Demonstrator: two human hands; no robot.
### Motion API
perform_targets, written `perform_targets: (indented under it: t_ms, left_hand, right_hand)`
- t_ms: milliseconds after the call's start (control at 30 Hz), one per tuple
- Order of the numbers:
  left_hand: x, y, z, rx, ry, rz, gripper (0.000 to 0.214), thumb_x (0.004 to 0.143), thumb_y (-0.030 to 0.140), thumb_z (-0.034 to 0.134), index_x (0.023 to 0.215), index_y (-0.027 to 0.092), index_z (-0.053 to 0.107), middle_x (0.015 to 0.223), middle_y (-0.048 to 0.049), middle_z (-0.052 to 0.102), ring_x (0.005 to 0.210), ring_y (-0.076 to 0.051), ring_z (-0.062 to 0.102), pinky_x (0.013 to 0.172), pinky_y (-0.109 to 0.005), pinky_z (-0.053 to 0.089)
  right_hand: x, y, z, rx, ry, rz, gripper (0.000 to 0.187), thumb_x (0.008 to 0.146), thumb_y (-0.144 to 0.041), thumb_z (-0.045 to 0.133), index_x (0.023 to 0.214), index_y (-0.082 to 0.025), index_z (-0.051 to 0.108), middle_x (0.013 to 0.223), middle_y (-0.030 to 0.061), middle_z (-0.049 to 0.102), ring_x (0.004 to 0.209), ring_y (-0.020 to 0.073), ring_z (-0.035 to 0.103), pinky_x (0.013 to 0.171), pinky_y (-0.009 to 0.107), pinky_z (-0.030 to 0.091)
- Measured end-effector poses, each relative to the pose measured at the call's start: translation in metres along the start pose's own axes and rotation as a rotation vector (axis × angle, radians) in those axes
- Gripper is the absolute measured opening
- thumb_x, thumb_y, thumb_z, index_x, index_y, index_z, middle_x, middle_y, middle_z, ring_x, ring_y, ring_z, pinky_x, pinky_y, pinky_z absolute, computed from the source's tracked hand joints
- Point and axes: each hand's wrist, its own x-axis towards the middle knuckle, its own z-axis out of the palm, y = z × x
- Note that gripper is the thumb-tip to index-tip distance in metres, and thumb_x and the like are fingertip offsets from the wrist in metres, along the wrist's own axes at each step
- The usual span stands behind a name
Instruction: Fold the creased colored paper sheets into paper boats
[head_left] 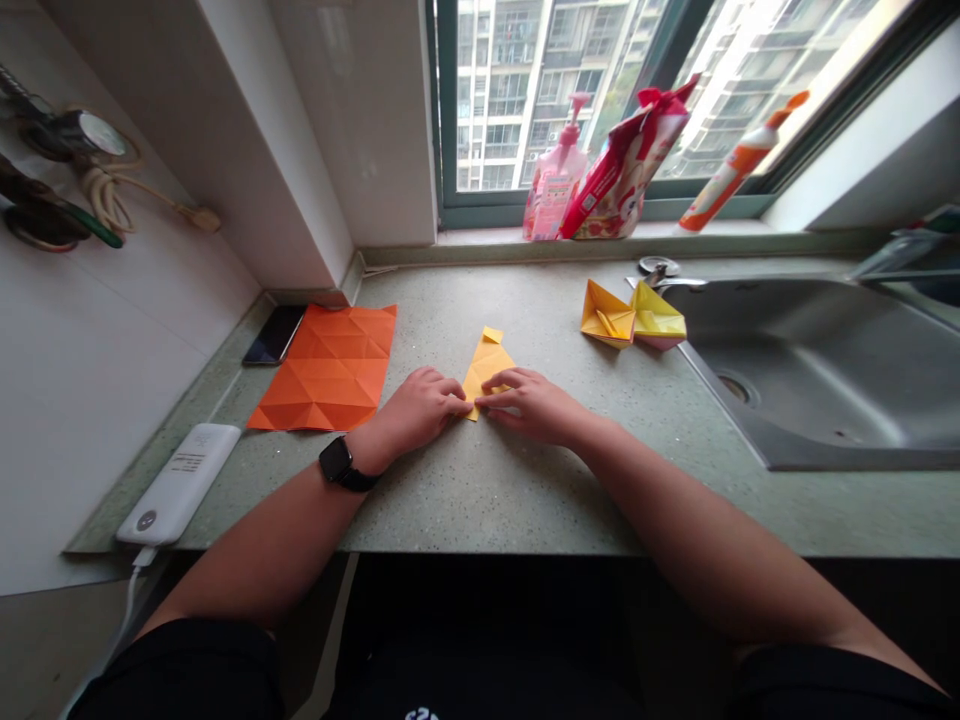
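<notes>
Folded yellow paper (486, 365) runs lengthwise away between the left hand (415, 410) and right hand (531, 407), their pressed-together fingers (496, 392) pinching its near end.

Yellow-orange origami paper (486, 365), folded, narrow, tapering; small flap at far tip; lying flat on its face, well left of steel sink (817, 390).

L hand (416, 408) & R hand (529, 405) rest on table (525, 500), fingers (480, 402) touching yellow origami piece (486, 370) mid-table. Creased orange sheet (328, 368) & phone (274, 335) twd L edge; power bank (178, 484) at front L corner; two paper models (632, 316) beside steel sink (817, 370).
</notes>
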Motion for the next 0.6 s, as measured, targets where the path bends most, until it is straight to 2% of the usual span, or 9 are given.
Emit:
perform_targets:
  t_ms: [233,467,600]
  left_hand:
    - [-0.001,0.005,-0.010,0.048,-0.073,-0.039,0.029,0.098,0.011,0.070,0.112,0.030,0.087,0.117,-0.0023,0.083,0.105,-0.025,0.068,0.108,-0.046,0.043]
    - [-0.006,0.000,-0.015,-0.039,-0.095,-0.065,0.029,0.096,0.009,0.067,0.105,0.028,0.087,0.123,-0.0018,0.084,0.107,-0.024,0.071,0.105,-0.043,0.044]
    - [-0.007,-0.003,-0.016,-0.092,-0.115,-0.089,0.032,0.094,0.006,0.065,0.103,0.028,0.087,0.126,-0.0014,0.084,0.111,-0.024,0.073,0.109,-0.045,0.044]
  right_hand:
    - [0.000,0.001,0.001,-0.040,0.008,-0.010,0.023,0.102,-0.031,0.078,0.122,-0.040,0.087,0.126,0.0056,0.081,0.113,0.0267,0.073,0.103,0.046,0.058]
    - [0.001,0.001,0.002,-0.050,-0.006,-0.006,0.024,0.103,-0.032,0.077,0.122,-0.040,0.087,0.127,0.0055,0.081,0.114,0.0267,0.073,0.103,0.046,0.058]
    - [0.001,0.001,0.002,-0.034,0.004,0.003,0.024,0.102,-0.030,0.077,0.121,-0.042,0.087,0.127,0.0041,0.081,0.114,0.0258,0.073,0.102,0.045,0.058]
